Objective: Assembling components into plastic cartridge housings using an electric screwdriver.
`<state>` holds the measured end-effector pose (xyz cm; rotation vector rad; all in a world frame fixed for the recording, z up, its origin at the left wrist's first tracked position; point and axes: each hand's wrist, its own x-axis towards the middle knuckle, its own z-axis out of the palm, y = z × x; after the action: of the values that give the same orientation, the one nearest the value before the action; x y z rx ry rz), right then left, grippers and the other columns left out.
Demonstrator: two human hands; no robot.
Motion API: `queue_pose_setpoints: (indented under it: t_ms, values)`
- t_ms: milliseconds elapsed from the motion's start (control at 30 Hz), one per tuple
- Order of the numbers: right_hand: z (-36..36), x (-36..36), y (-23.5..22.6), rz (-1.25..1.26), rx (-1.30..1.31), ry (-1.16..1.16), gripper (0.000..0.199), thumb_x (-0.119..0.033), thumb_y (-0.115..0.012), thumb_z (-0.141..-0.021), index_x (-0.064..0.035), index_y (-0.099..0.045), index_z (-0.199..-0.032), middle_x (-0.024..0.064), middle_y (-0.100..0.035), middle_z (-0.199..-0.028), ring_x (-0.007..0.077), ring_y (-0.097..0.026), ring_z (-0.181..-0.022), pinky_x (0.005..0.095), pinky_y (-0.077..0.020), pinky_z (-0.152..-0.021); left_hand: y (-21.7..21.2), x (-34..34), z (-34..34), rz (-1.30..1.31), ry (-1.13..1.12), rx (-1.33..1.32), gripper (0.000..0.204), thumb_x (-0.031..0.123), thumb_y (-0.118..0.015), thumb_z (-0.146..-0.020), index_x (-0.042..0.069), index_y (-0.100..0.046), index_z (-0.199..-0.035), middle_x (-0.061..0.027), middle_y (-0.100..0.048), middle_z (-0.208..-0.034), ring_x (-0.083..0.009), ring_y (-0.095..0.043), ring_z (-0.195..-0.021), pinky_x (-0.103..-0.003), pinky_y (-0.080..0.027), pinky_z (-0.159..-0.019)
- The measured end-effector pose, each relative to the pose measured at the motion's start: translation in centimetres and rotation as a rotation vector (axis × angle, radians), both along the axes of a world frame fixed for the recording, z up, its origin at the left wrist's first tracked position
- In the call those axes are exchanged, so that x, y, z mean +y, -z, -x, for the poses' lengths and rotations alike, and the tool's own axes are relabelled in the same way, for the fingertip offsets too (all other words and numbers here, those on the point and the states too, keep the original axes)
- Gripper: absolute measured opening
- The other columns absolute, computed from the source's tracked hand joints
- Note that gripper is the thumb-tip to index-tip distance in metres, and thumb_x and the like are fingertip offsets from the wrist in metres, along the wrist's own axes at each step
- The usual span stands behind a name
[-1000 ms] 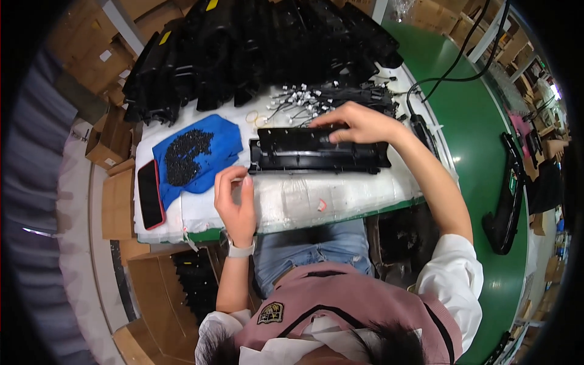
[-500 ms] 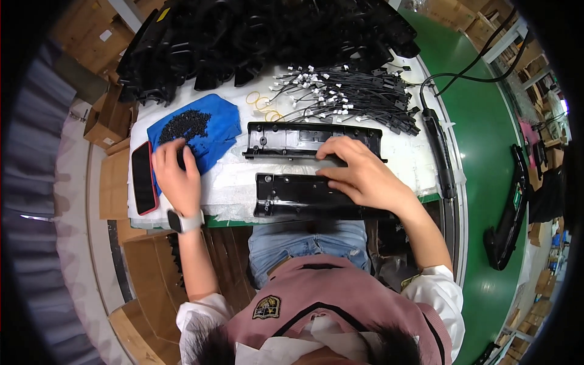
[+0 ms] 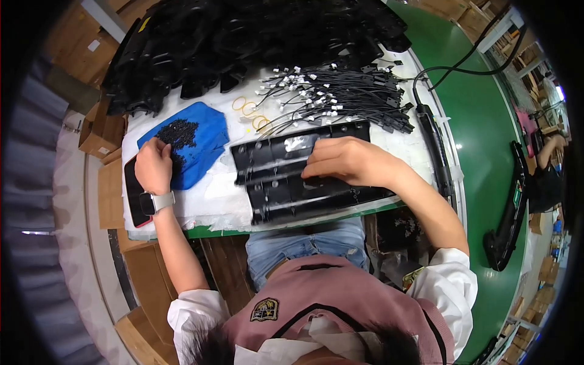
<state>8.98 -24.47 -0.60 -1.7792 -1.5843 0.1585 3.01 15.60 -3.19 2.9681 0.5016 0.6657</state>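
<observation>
Two long black plastic shells lie together at the front of the table, slightly tilted: the far shell [image 3: 267,159] and the near shell [image 3: 286,204]. Over their meeting edges bends my right hand [image 3: 353,161], its fingers and thumb closed on the far shell's near edge; the hand hides part of both. My left hand [image 3: 153,165] is closed in a pinch at the left side of a blue cloth [image 3: 210,125]. On that cloth is a pile of tiny black parts [image 3: 177,132]. Whatever the left fingertips hold is too small to make out.
Black cables with white connectors [image 3: 359,91] lie behind the shells, beside yellow rings [image 3: 248,109]. Black plastic housings [image 3: 243,42] are heaped at the back. A phone [image 3: 135,194] lies under my left wrist. A corded black tool [image 3: 435,146] stands right; another person's arm [image 3: 550,149] shows far right.
The two shells, apart before, now touch and sit tilted, with my right hand on them. My left fingers have closed and drawn slightly left. A person's arm has appeared far right.
</observation>
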Motion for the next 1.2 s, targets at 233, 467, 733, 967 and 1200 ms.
queue_pose_setpoints:
  t_ms: [233, 467, 733, 967, 1200]
  values:
    - [0.6, -2.4, -1.8, -0.075, 0.007, 0.306, 0.032, -0.010, -0.074, -0.074, -0.0044, -0.067, -0.104, 0.0093, -0.067, -0.099, 0.0280, -0.063, -0.090, 0.0372, -0.0522, -0.077, 0.2, 0.2, -0.3, -0.042, -0.073, -0.047, 0.014, 0.016, -0.063, -0.085, 0.002, -0.060, -0.080, -0.0149, -0.066, -0.078, -0.0349, -0.064, -0.072, -0.043, -0.050, -0.064]
    - [0.6, -12.1, -2.1, 0.497, -0.381, 1.556, 0.035, -0.034, -0.072, -0.078, -0.0047, -0.069, -0.098, 0.0144, -0.068, -0.090, 0.0327, -0.066, -0.081, 0.0398, -0.0524, -0.070, -0.9, -0.4, -0.2, 0.214, -0.003, -0.319, 0.018, 0.014, -0.066, -0.085, 0.000, -0.058, -0.076, -0.0101, -0.066, -0.068, -0.0182, -0.066, -0.060, -0.031, -0.050, -0.059]
    - [-0.5, -16.9, -0.1, 0.382, 0.286, 1.537, 0.045, -0.040, -0.077, -0.071, 0.0017, -0.068, -0.086, 0.0081, -0.064, -0.065, 0.0176, -0.062, -0.062, 0.0330, -0.0477, -0.058, -2.5, -6.3, 0.5, 1.002, 0.481, -0.383, 0.011, 0.000, -0.062, -0.089, 0.000, -0.055, -0.081, -0.0086, -0.067, -0.092, -0.0099, -0.062, -0.077, -0.022, -0.049, -0.075]
    - [4.6, -12.0, -6.8, -1.211, 0.694, 0.390, 0.080, -0.049, -0.070, -0.082, 0.0020, -0.039, -0.136, 0.0108, -0.046, -0.090, 0.0226, -0.051, -0.084, 0.0383, -0.0492, -0.072, -3.3, -15.6, 4.3, 1.461, 0.587, -0.277, 0.017, -0.003, -0.067, -0.084, -0.005, -0.063, -0.100, -0.0091, -0.067, -0.088, -0.0152, -0.066, -0.077, -0.024, -0.053, -0.072]
    - [5.6, -3.3, -7.2, -1.375, 0.796, -0.194, 0.061, -0.031, -0.075, -0.080, -0.0067, -0.044, -0.128, 0.0015, -0.060, -0.066, 0.0109, -0.056, -0.045, 0.0302, -0.0483, -0.052, -3.9, -21.5, 7.7, 1.880, 0.684, 0.011, 0.016, -0.012, -0.061, -0.085, -0.009, -0.063, -0.100, -0.0142, -0.067, -0.092, -0.0208, -0.069, -0.081, -0.029, -0.056, -0.075]
